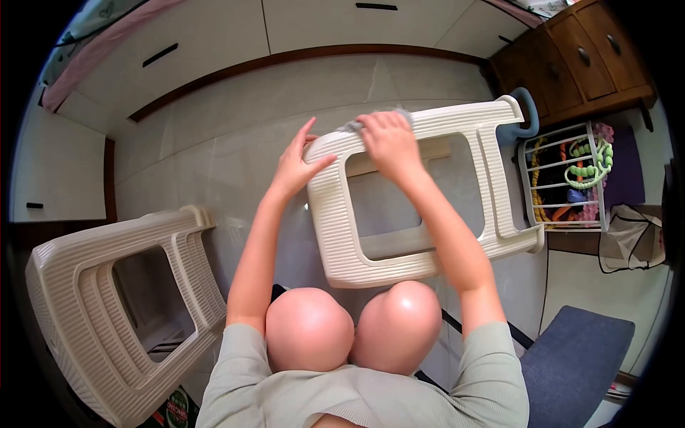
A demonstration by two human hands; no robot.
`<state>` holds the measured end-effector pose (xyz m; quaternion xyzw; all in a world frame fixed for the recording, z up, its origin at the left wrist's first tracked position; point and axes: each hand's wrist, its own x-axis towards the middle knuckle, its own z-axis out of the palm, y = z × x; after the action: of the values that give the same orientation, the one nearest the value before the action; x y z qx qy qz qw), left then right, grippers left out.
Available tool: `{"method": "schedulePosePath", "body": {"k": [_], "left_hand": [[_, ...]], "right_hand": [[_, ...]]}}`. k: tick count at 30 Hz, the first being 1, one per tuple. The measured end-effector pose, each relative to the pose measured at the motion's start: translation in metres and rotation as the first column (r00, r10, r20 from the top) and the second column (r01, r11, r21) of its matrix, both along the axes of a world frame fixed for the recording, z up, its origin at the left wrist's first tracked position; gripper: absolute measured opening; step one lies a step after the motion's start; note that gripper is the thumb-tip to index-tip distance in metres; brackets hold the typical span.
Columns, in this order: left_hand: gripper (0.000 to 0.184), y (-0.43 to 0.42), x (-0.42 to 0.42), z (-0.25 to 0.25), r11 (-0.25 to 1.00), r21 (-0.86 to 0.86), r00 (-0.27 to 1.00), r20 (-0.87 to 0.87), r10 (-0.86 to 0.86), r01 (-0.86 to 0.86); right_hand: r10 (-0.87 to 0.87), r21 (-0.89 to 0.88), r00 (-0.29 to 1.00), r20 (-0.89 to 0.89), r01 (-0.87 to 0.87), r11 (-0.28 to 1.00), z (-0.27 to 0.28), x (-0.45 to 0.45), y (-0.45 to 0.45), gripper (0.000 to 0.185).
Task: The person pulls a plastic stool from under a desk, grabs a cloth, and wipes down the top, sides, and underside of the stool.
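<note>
A cream plastic stool (pixel 332 221) with ribbed edges and a large opening lies on its side on the floor in front of my knees. My left hand (pixel 298 165) rests on its upper left corner, fingers spread and thumb on the ribbed surface. My right hand (pixel 389 143) presses a grey cloth (pixel 352 127) against the stool's far edge, with the fingers curled over it. Part of the cloth shows on both sides of the fingers.
A second cream stool (pixel 64 307) lies at the left. White cabinets (pixel 214 43) line the far wall. At the right are a wooden drawer unit (pixel 571 60), a white rack (pixel 560 230) of colourful items, a blue-grey cushioned surface (pixel 581 364) and a mesh bag (pixel 631 239).
</note>
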<state>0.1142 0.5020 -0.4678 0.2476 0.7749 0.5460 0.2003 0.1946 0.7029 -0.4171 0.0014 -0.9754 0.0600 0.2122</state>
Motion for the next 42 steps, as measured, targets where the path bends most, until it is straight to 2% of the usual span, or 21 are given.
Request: {"method": "schedulePosePath", "body": {"k": [1, 3, 6, 7, 10, 12, 13, 17, 22, 23, 26, 27, 28, 32, 34, 36, 40, 42], "left_hand": [[0.086, 0.001, 0.002, 0.010, 0.995, -0.098, 0.996, -0.086, -0.021, 0.013], [0.086, 0.006, 0.005, 0.023, 0.973, -0.232, 0.989, -0.140, -0.051, 0.018], [0.083, 0.013, 0.007, 0.050, 0.919, -0.393, 0.982, -0.164, -0.096, 0.024], [0.081, 0.015, 0.007, 0.055, 0.898, -0.439, 0.981, -0.161, -0.106, 0.025], [0.074, 0.025, 0.005, 0.050, 0.896, -0.445, 0.968, -0.218, -0.123, 0.013], [0.070, 0.028, 0.006, 0.050, 0.913, -0.408, 0.988, -0.138, -0.069, 0.007], [0.068, 0.029, 0.007, 0.049, 0.920, -0.391, 0.994, -0.096, -0.045, 0.003], [0.067, 0.031, 0.011, 0.041, 0.945, -0.320, 0.987, -0.157, 0.020, -0.070], [0.064, 0.032, 0.018, 0.042, 0.962, -0.234, 0.974, -0.206, 0.092, -0.140], [0.063, 0.031, 0.017, 0.042, 0.972, -0.173, 0.964, -0.241, 0.114, -0.158], [0.061, 0.026, 0.021, 0.044, 0.979, -0.029, 0.918, -0.352, 0.180, -0.203], [0.060, 0.024, 0.023, 0.056, 0.977, 0.001, 0.894, -0.403, 0.198, -0.215], [0.059, 0.023, 0.025, 0.066, 0.973, 0.035, 0.866, -0.451, 0.217, -0.226], [0.058, 0.019, 0.048, 0.084, 0.957, 0.128, 0.755, -0.590, 0.286, -0.262], [0.064, 0.020, 0.063, 0.073, 0.938, 0.212, 0.637, -0.691, 0.342, -0.273], [0.066, 0.020, 0.080, 0.061, 0.937, 0.226, 0.548, -0.764, 0.341, -0.268], [0.067, 0.009, 0.099, 0.014, 0.950, 0.233, 0.486, -0.818, 0.307, -0.207], [0.066, 0.002, 0.104, -0.004, 0.965, 0.192, 0.485, -0.836, 0.257, -0.180]], "right_hand": [[-0.024, 0.011, 1.000, 0.010, 0.024, 1.000, 0.004, 0.005, 0.017, 0.023], [-0.079, 0.052, 0.997, 0.011, 0.078, 0.996, 0.012, 0.013, 0.048, 0.023], [-0.119, 0.019, 0.992, 0.051, 0.118, 0.993, 0.026, 0.015, 0.076, 0.024], [-0.149, 0.035, 0.977, 0.151, 0.146, 0.989, 0.029, 0.009, 0.080, 0.027], [-0.244, 0.056, 0.857, 0.453, 0.246, 0.968, 0.044, -0.012, 0.084, 0.034], [-0.291, 0.041, 0.701, 0.651, 0.350, 0.936, 0.051, -0.031, 0.078, 0.039], [-0.276, 0.054, 0.641, 0.717, 0.343, 0.938, 0.052, -0.040, 0.077, 0.042], [-0.223, 0.072, 0.485, 0.846, 0.310, 0.948, 0.046, -0.064, 0.071, 0.043], [-0.173, -0.014, 0.399, 0.901, 0.424, 0.905, 0.057, -0.063, 0.065, 0.044], [-0.160, -0.032, 0.389, 0.907, 0.443, 0.896, 0.061, -0.062, 0.066, 0.044], [-0.072, -0.064, 0.511, 0.857, 0.243, 0.968, 0.075, -0.066, 0.074, 0.044], [-0.022, -0.050, 0.541, 0.841, 0.118, 0.992, 0.100, -0.060, 0.065, 0.044], [-0.127, -0.017, 0.565, 0.815, 0.243, 0.970, 0.106, -0.060, 0.061, 0.043], [-0.176, 0.014, 0.666, 0.725, 0.241, 0.970, 0.144, -0.032, 0.045, 0.040], [-0.155, 0.023, 0.730, 0.665, 0.187, 0.982, 0.149, -0.015, 0.045, 0.039], [-0.141, -0.026, 0.807, 0.573, 0.189, 0.982, 0.141, 0.013, 0.041, 0.035], [-0.083, -0.140, 0.900, 0.427, 0.156, 0.978, 0.103, 0.058, 0.031, 0.027], [-0.044, -0.157, 0.977, 0.209, 0.078, 0.985, 0.074, 0.078, 0.027, 0.024]]}}
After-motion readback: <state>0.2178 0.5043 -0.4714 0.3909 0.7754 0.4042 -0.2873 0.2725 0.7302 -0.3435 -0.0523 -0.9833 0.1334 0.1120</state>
